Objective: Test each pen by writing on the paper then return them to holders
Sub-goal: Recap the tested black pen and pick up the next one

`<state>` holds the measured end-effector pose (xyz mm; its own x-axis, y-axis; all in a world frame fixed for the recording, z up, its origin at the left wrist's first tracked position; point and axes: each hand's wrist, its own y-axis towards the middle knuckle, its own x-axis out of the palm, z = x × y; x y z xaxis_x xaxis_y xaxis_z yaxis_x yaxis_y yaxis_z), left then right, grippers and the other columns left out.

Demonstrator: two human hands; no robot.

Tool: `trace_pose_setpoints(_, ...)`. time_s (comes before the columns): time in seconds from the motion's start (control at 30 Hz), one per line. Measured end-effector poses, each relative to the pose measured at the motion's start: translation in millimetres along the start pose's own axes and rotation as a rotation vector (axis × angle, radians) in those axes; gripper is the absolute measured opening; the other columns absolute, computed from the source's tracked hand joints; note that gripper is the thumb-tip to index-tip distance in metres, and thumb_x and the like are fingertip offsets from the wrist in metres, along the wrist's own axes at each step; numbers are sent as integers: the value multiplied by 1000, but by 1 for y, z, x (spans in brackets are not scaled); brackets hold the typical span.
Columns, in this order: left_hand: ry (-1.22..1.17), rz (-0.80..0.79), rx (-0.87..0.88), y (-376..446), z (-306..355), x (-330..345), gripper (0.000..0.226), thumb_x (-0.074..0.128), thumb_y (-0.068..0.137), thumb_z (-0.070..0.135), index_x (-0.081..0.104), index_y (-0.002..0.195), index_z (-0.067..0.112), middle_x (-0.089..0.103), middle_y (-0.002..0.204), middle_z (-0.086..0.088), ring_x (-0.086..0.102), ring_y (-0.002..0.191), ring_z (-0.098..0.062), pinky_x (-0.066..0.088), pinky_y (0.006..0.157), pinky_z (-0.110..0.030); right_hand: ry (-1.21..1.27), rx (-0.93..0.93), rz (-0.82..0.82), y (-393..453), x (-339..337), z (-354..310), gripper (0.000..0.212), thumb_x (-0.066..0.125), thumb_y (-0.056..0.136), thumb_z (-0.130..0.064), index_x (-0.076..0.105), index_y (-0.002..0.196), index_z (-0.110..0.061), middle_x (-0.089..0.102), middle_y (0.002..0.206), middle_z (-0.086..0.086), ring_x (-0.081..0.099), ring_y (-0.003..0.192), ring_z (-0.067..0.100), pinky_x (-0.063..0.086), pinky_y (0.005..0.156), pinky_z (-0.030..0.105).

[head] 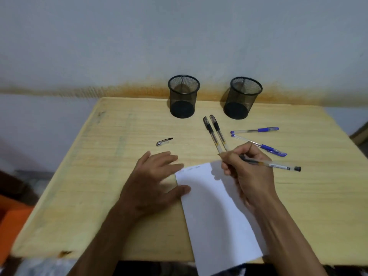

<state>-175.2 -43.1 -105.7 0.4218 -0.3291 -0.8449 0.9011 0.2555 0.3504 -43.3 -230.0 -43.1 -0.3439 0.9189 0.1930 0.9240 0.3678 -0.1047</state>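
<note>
Right hand (247,172) grip clamped on black pen (274,164), long axis running right, tip hidden at paper (215,206) top corner; left hand (153,180) flat, fingers apart, pinning paper edge on counter (99,176); loose cap (164,142) lies nearer left hand

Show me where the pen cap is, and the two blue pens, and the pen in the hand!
Pen cap (164,142): head view, on its clear body.
Upper blue pen (254,130): head view, mid-barrel.
Lower blue pen (258,145): head view, mid-barrel.
Held pen (278,165): head view, clear barrel beyond the right hand (249,176).
</note>
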Motion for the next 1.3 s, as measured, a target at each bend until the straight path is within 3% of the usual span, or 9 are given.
trace_pose_setpoints(0.07,-32,115,-18,0,3,1,55,63,82,66,75,113,23,69,124,3,61,121,-14,43,104,-51,-88,-42,-5,-10,-13,-4,18,72,82,10,58,77,0,68,62,9,59,48,17,52,52,25)
trace_pose_setpoints(0.2,-24,346,-204,13,10,-8,27,73,84,31,75,107,16,72,110,0,64,105,-22,50,90,-34,-130,-62,12,-25,-30,-8,14,80,78,5,68,76,-1,73,67,2,67,57,13,58,62,27)
trace_pose_setpoints(0.37,156,140,-412,45,4,-16,31,64,92,28,70,122,19,67,116,-8,55,111,-32,46,92,-43,-79,-15,-12,-36,-40,-19,17,81,78,5,80,86,-10,80,82,-4,77,74,12,60,69,24)
trace_pose_setpoints(0.53,180,47,-443,61,-1,-15,20,62,95,35,77,106,26,67,103,-2,56,104,-29,41,81,-38,-35,-29,9,-44,-50,-23,15,80,78,6,71,87,-2,80,81,9,75,72,18,62,65,28)
trace_pose_setpoints(0.67,50,158,-377,54,15,-21,14,63,95,30,76,97,25,70,97,3,61,93,-22,47,76,-38,0,-39,-9,-47,-54,-28,17,78,82,2,80,93,-11,81,87,3,76,78,15,60,69,21)
trace_pose_setpoints(0.77,-269,291,-384,39,57,-30,12,64,94,21,75,95,26,71,94,16,64,88,1,48,73,-19,-32,-109,-38,-50,-48,-36,14,74,90,-9,76,100,-19,81,90,-2,77,86,12,62,74,24)
trace_pose_setpoints(0.83,-354,298,-331,28,76,-33,17,65,93,15,74,96,30,72,94,19,64,89,6,45,71,-9,-50,-182,-30,-52,-40,-42,9,74,90,-15,71,97,-19,80,88,-2,77,83,12,63,72,27)
trace_pose_setpoints(1.0,-384,290,-177,6,96,-41,18,59,96,15,73,102,26,71,99,16,67,96,-5,49,80,-16,-191,-332,-107,-58,-26,-53,13,71,82,-37,71,87,-25,77,83,-4,74,80,8,57,61,17)
trace_pose_setpoints(1.3,-380,325,-85,-9,104,-46,19,57,94,17,74,102,19,71,99,13,67,97,-10,50,83,-22,-380,-384,-177,-66,-21,-49,17,63,80,-55,70,79,-39,72,87,-15,70,86,8,62,72,31)
